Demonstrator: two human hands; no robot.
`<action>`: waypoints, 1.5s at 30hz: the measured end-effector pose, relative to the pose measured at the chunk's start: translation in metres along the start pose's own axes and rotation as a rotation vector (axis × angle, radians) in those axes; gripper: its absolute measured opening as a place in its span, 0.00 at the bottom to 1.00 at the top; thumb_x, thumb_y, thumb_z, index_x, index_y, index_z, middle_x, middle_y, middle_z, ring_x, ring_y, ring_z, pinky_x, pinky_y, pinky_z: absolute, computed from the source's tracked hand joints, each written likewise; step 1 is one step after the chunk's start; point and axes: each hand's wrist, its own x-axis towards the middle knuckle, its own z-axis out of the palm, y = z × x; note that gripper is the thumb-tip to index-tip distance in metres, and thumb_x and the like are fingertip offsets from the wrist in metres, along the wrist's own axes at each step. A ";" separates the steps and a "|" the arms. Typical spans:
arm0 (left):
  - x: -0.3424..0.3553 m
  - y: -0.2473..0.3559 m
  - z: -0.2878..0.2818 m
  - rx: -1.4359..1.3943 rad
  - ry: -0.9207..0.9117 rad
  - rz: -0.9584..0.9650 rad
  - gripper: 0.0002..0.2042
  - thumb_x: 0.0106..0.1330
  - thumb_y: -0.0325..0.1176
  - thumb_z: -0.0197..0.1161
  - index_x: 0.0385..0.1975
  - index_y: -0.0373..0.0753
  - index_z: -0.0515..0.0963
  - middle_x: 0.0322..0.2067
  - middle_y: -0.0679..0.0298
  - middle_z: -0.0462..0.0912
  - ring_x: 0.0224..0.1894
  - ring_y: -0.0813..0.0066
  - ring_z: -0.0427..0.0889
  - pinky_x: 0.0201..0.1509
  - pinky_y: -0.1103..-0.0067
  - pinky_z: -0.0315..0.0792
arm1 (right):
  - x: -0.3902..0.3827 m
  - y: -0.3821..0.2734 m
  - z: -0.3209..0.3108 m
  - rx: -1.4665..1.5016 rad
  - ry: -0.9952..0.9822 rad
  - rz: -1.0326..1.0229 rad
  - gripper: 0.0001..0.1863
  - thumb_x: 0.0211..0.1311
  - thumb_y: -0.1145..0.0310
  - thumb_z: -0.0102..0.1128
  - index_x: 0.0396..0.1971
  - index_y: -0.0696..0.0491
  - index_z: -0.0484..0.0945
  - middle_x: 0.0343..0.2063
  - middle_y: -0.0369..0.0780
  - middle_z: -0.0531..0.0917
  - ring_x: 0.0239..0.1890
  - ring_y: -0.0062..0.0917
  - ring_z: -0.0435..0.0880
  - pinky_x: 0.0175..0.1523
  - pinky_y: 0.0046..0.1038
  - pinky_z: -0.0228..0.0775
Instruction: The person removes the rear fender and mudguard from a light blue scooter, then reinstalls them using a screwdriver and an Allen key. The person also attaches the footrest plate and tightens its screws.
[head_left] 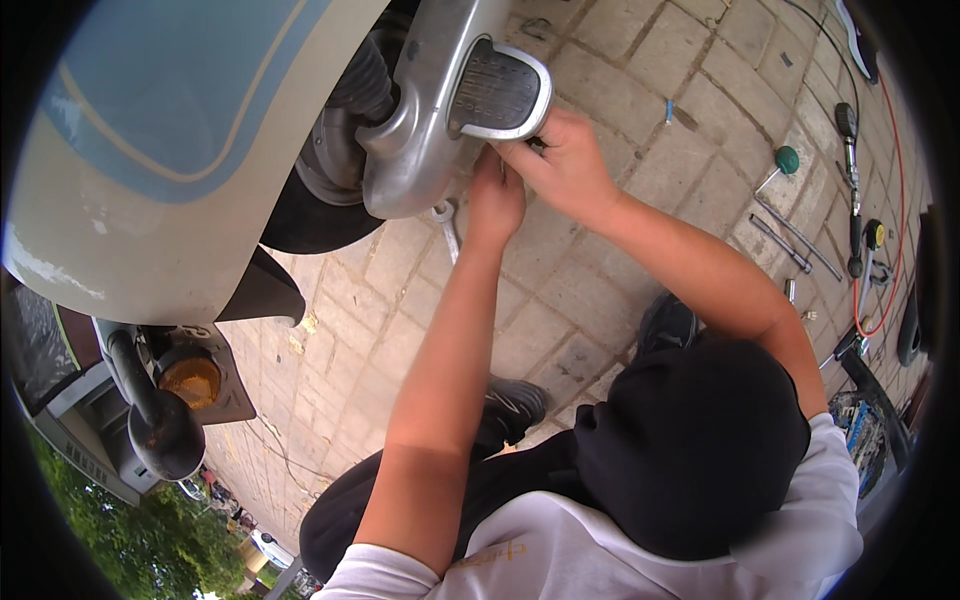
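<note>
Both my hands meet at the lower edge of a D-shaped, black-ribbed plate with a silver rim [500, 92], set in a thick silver metal arm [430, 150] of a cream and pale-blue scooter [150, 225]. My right hand [568, 168] is closed, thumb and fingers pinched just under the rim. My left hand [495, 200] is right beside it, fingers curled upward below the plate. Whatever lies between the fingers of either hand is too small or hidden to name. Close by on the paving, partly behind the silver arm, lies a metal wrench [446, 228].
Brick paving [590, 300] stretches beneath. On the right lie a green-knobbed bent rod [787, 160], a metal bar [780, 243], a black-handled gauge tool [848, 122] and a red hose [900, 180]. A dark wheel [310, 215] sits behind the silver arm.
</note>
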 end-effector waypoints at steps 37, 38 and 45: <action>0.031 -0.024 0.017 -0.362 -0.207 -0.012 0.11 0.69 0.32 0.52 0.44 0.31 0.73 0.44 0.56 0.79 0.45 0.69 0.77 0.49 0.71 0.73 | 0.015 0.013 -0.032 -0.059 -0.321 -0.191 0.10 0.56 0.69 0.60 0.35 0.59 0.80 0.33 0.51 0.80 0.38 0.46 0.79 0.46 0.38 0.72; 0.026 -0.021 0.012 -0.234 -0.206 0.030 0.12 0.69 0.32 0.51 0.44 0.31 0.74 0.44 0.55 0.79 0.45 0.68 0.78 0.49 0.70 0.73 | 0.016 0.013 -0.034 -0.100 -0.326 -0.188 0.10 0.57 0.69 0.59 0.35 0.59 0.80 0.33 0.51 0.80 0.38 0.47 0.78 0.46 0.38 0.72; 0.030 -0.006 0.016 0.094 -0.257 0.048 0.14 0.68 0.33 0.51 0.49 0.33 0.73 0.49 0.50 0.78 0.51 0.62 0.77 0.51 0.67 0.71 | 0.022 0.014 -0.038 -0.040 -0.389 -0.090 0.13 0.58 0.71 0.57 0.43 0.58 0.79 0.42 0.51 0.81 0.45 0.44 0.80 0.52 0.36 0.71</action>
